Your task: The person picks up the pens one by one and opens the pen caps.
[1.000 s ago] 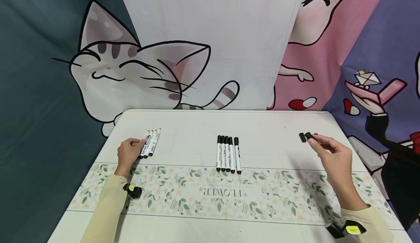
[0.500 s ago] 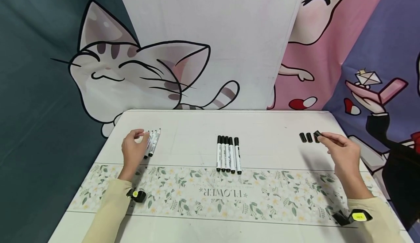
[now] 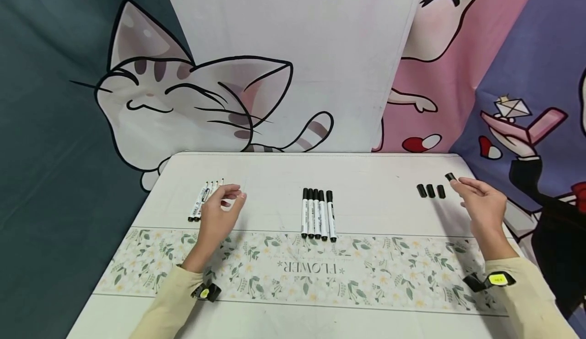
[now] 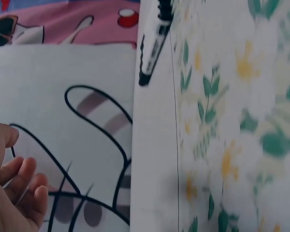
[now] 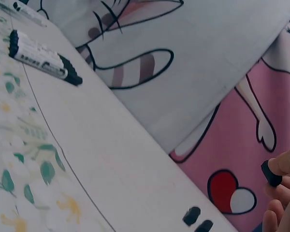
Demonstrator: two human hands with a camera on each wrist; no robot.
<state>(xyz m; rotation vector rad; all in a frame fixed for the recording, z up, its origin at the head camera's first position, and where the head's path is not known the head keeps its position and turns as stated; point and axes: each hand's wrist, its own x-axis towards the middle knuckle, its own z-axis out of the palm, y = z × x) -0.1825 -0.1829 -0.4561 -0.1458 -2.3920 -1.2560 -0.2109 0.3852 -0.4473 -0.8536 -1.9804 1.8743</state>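
Note:
My right hand point(image 3: 485, 207) pinches a small black marker cap point(image 3: 450, 177) between thumb and fingertips, above the table's far right part. The same cap point(image 5: 271, 173) shows in the right wrist view. Three more black caps point(image 3: 431, 191) stand in a row just left of that hand. On the left, my left hand point(image 3: 222, 212) hovers with loosely bent fingers and nothing between them. It partly hides a group of white uncapped markers point(image 3: 199, 202) lying side by side, black tips away from me. In the left wrist view the left hand point(image 4: 19, 188) also looks bare.
Several capped white markers point(image 3: 317, 214) lie in a row mid-table, one slightly apart from the others. A floral printed band point(image 3: 293, 290) crosses the white table point(image 3: 256, 323). Cloth backdrops with cartoon figures, such as a cat point(image 3: 183, 105), hang behind the far edge.
My left hand has left the uncapped markers' left side and moved right across them. My right hand has lifted a cap away from the row, to the right and farther back.

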